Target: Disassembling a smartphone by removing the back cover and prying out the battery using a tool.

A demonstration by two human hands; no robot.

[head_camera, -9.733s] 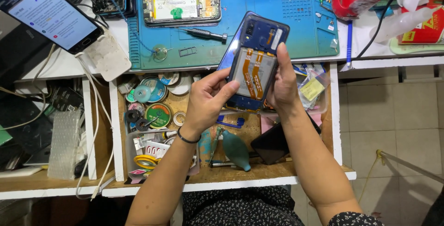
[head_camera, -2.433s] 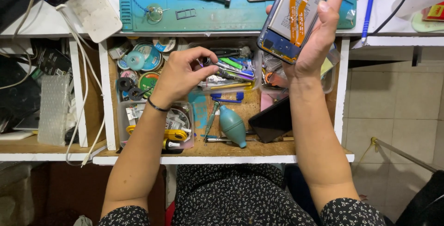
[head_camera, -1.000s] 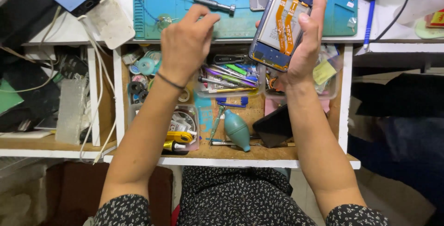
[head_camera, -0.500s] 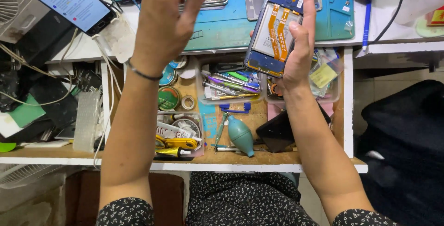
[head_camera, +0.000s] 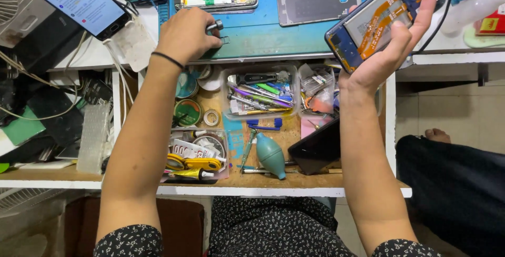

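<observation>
My left hand (head_camera: 187, 33) has come down from the air and now closes around the screwdriver (head_camera: 214, 25) on the blue mat (head_camera: 273, 36); my right hand (head_camera: 386, 52) grips the opened phone (head_camera: 376, 17), its screws not yet worked.

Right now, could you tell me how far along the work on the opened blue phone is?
Done: the grey back cover lies off on the blue mat. In hand: the right hand holds the opened blue phone; the left hand grips a metal-tipped tool. Left: its inside remains exposed, cover unfitted.

Short dark sleeves (head_camera: 126, 238) with a small pale floral print, matching dark patterned clothing (head_camera: 273, 225) over the lap, thin black wristband (head_camera: 167, 59) on the left wrist.
</observation>
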